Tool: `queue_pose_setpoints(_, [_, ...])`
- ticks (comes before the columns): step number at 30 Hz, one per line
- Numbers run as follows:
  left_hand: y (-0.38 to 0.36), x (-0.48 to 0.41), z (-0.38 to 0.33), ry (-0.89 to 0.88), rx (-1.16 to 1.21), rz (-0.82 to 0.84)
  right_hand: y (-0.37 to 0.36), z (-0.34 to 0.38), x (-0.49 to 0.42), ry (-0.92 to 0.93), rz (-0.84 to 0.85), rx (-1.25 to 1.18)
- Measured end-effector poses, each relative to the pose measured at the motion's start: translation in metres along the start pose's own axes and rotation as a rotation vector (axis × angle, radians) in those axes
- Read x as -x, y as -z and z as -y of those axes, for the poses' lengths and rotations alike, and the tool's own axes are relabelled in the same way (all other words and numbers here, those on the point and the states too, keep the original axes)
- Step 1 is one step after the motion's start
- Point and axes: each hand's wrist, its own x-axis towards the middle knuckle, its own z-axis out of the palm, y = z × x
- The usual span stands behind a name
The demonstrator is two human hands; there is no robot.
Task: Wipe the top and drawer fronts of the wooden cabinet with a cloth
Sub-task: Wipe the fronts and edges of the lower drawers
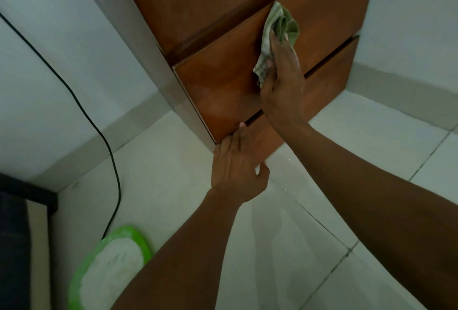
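The wooden cabinet [223,7] fills the upper middle of the head view, seen from above, reddish brown. Its upper drawer front [218,86] stands slightly pulled out. My right hand [282,86] presses a crumpled green-and-white cloth [277,29] flat against that drawer front. My left hand [238,168] grips the drawer's lower left edge, fingertips hooked into the dark gap above the lower drawer front [329,81]. Both forearms reach in from the bottom right.
A black cable [109,151] runs down the white wall to the pale tiled floor [334,210]. A green mat with a white centre [109,265] lies on the floor at the lower left. A dark piece of furniture [14,235] stands at the left edge.
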Motion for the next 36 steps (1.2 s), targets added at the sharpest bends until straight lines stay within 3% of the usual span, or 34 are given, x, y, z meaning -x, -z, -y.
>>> queue_pose_setpoints(15, [0.021,-0.019,-0.011,0.171,0.311,0.03,0.012,-0.003,-0.002,0.016,0.064,-0.068])
queue_pose_setpoints(25, [0.022,-0.01,-0.011,0.117,0.173,0.151,0.023,-0.007,-0.004,0.039,0.128,-0.053])
queue_pose_setpoints(36, [0.026,-0.009,-0.024,0.127,0.074,0.12,0.022,-0.001,-0.002,-0.001,0.111,-0.036])
